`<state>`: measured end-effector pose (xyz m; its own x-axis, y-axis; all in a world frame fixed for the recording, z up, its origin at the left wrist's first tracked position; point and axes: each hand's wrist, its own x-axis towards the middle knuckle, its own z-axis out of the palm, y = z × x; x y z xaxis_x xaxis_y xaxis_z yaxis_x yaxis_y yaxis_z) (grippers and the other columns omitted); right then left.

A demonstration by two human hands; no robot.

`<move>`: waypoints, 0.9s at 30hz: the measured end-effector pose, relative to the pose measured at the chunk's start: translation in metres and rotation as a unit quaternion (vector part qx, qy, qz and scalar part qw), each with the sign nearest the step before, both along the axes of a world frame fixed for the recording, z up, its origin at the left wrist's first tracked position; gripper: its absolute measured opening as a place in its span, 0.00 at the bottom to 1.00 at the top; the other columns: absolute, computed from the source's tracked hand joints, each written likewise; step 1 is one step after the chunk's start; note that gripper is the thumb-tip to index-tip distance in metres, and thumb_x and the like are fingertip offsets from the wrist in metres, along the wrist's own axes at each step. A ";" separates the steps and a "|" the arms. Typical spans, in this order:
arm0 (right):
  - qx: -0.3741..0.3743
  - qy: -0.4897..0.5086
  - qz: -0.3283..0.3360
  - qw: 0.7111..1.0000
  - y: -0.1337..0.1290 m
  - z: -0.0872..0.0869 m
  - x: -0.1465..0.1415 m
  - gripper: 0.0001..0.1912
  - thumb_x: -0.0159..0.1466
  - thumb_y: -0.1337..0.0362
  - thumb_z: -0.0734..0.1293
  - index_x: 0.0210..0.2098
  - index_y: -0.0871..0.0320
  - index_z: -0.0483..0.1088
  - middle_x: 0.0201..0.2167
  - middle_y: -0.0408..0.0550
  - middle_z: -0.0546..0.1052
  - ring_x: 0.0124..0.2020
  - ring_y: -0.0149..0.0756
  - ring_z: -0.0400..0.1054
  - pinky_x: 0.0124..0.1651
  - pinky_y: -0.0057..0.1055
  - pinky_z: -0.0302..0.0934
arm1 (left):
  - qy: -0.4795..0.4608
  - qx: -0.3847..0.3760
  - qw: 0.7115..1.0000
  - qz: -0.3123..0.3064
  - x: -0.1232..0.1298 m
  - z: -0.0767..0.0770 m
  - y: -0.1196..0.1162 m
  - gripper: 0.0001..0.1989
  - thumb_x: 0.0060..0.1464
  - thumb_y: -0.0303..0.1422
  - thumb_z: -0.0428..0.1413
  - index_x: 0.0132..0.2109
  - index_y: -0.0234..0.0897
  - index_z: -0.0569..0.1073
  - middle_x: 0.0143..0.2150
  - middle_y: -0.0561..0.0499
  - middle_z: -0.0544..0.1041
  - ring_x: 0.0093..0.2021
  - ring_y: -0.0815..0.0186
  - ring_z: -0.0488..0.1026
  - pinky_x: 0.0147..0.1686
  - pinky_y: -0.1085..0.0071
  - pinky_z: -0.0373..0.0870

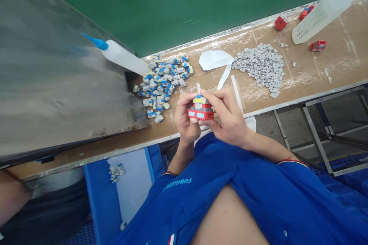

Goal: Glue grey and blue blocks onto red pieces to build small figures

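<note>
Both my hands hold a small block-built figure (201,109), likely an eraser, in red, grey, yellow and blue. My left hand (186,116) cups it from below and my right hand (227,115) pinches it from the other side. Just beyond them lies a heap of blue, white and grey pieces (161,84). A heap of small grey blocks (260,67) sits to the right, past a white sheet with a long strip (214,60). Several red pieces (281,23) lie farther off near the bench's back edge.
Two squeeze bottles with blue nozzles lie on the tan bench (345,57), one (123,57) on a grey metal sheet (57,69), one (322,15) at upper right. A green board (172,4) lies beyond. Below are a blue crate (103,199) and a co-worker's arm (11,195).
</note>
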<state>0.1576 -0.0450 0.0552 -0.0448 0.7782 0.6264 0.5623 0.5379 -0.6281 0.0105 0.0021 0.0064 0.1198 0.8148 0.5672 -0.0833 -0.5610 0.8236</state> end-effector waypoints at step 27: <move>-0.060 0.047 0.042 0.996 0.016 -0.017 -0.006 0.29 0.76 0.49 0.67 0.69 0.58 0.69 0.44 0.51 0.72 0.44 0.42 0.71 0.49 0.43 0.77 | 0.067 -0.015 0.998 0.004 -0.029 -0.002 0.011 0.35 0.64 0.62 0.58 0.67 0.44 0.78 0.55 0.44 0.79 0.54 0.55 0.79 0.53 0.63 0.78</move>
<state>0.1512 -0.0286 0.0385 -0.0594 0.8437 0.5335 0.4544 0.4987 -0.7381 -0.0187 0.0134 0.0044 0.1862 0.8328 0.5214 0.0324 -0.5356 0.8439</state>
